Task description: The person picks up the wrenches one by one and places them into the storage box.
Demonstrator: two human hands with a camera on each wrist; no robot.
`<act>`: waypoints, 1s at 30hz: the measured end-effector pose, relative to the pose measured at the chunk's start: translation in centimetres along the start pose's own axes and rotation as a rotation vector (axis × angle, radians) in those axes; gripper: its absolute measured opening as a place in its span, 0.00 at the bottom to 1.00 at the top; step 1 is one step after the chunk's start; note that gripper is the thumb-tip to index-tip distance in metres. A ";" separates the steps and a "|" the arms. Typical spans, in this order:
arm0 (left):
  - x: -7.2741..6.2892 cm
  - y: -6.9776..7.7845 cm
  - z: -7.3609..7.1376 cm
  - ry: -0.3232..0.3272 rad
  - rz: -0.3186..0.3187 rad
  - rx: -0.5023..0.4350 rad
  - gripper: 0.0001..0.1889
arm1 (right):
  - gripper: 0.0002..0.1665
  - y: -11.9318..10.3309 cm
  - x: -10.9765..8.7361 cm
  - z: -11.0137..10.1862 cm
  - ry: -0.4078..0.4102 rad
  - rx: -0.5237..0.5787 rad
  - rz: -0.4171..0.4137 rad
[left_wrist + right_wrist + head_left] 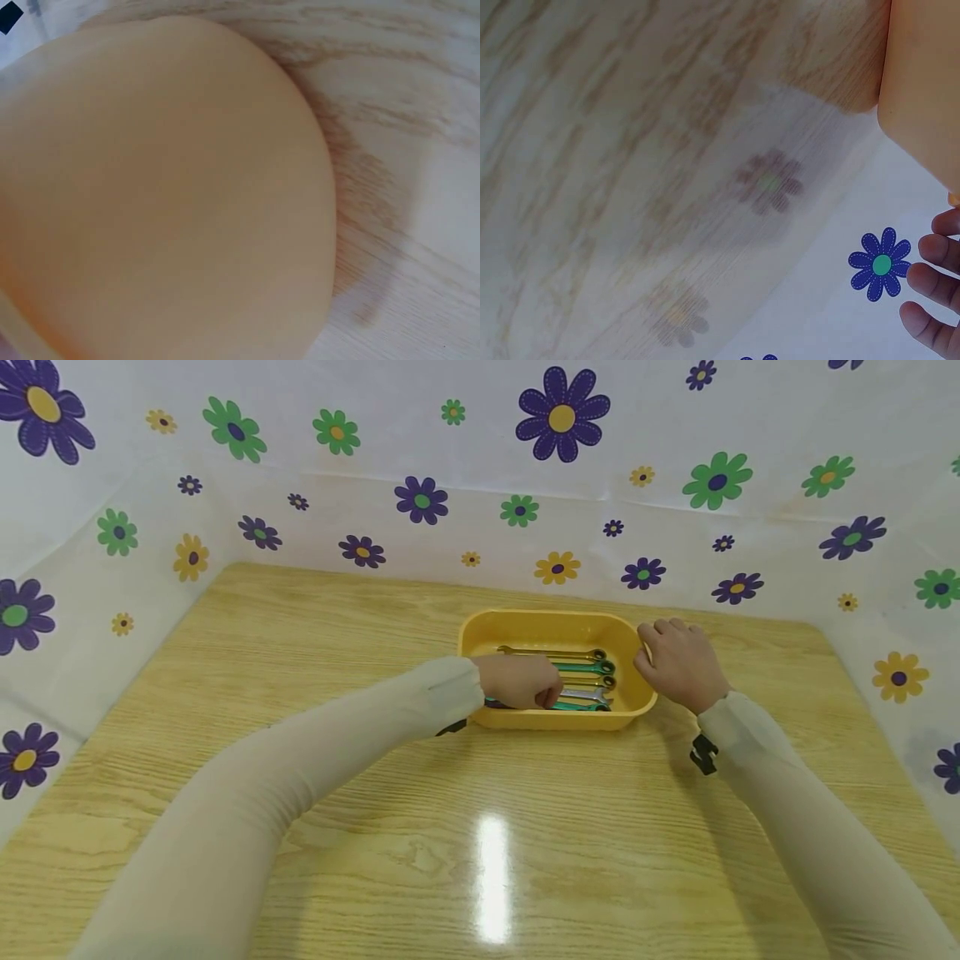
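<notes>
A yellow plastic bin (pixel 558 720) sits on the table, with several combination wrenches lying lengthwise in it. A gold wrench (pixel 551 652) lies at the back, and teal and silver ones (pixel 581 693) lie nearer the front. My left hand (pixel 517 681) reaches over the bin's left end, its fingers curled down among the wrenches. The fingertips are hidden, so any grip there does not show. My right hand (pixel 681 664) holds the bin's right rim, thumb at the edge; its fingers (pixel 934 289) curve outside the wall in the right wrist view. The left wrist view is mostly bin wall (pixel 172 187).
The wood-grain table (pixel 375 827) stretches around the bin, with a light glare in front. White cloth printed with flowers (pixel 450 452) hangs behind the table and along both sides. Both forearms in pale sleeves (pixel 330 752) reach across the near half.
</notes>
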State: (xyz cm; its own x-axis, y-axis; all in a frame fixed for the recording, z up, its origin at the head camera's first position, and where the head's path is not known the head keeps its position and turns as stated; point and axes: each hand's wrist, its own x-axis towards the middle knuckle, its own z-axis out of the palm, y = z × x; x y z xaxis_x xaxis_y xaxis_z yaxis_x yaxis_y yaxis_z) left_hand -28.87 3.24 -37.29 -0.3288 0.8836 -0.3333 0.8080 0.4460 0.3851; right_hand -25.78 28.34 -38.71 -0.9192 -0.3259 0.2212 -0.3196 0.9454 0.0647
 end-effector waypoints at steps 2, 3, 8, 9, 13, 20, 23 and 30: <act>0.1 -0.1 0.1 -0.009 -0.009 0.005 0.12 | 0.10 0.0 0.0 0.1 0.000 -0.002 0.000; 0.1 -0.1 0.2 -0.015 -0.013 0.006 0.12 | 0.10 0.0 0.0 0.1 0.001 -0.004 0.000; 0.3 -0.3 0.4 -0.024 -0.026 0.021 0.12 | 0.10 0.0 0.0 0.1 0.007 -0.009 0.000; 0.3 -0.3 0.4 -0.023 -0.026 0.022 0.12 | 0.10 0.0 0.0 0.1 0.008 -0.010 0.000; 0.5 -0.6 0.7 -0.019 -0.016 0.032 0.11 | 0.10 0.0 0.0 0.1 0.008 -0.008 -0.001; 0.7 -0.9 0.9 -0.019 -0.012 0.025 0.11 | 0.10 0.0 0.0 0.2 0.009 -0.005 -0.003; 0.7 -1.0 0.9 -0.022 -0.007 0.027 0.10 | 0.09 0.0 0.0 0.2 0.010 -0.003 -0.002; 0.9 -1.1 1.0 -0.020 -0.009 0.015 0.10 | 0.09 0.0 0.1 0.1 0.006 -0.003 0.001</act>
State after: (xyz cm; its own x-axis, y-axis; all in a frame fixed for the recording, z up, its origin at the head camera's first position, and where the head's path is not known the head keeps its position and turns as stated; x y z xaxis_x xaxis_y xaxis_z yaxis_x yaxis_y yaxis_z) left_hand -29.52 3.41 -38.85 -0.3260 0.8765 -0.3542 0.8124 0.4514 0.3692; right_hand -25.85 28.30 -38.84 -0.9180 -0.3252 0.2269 -0.3184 0.9456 0.0673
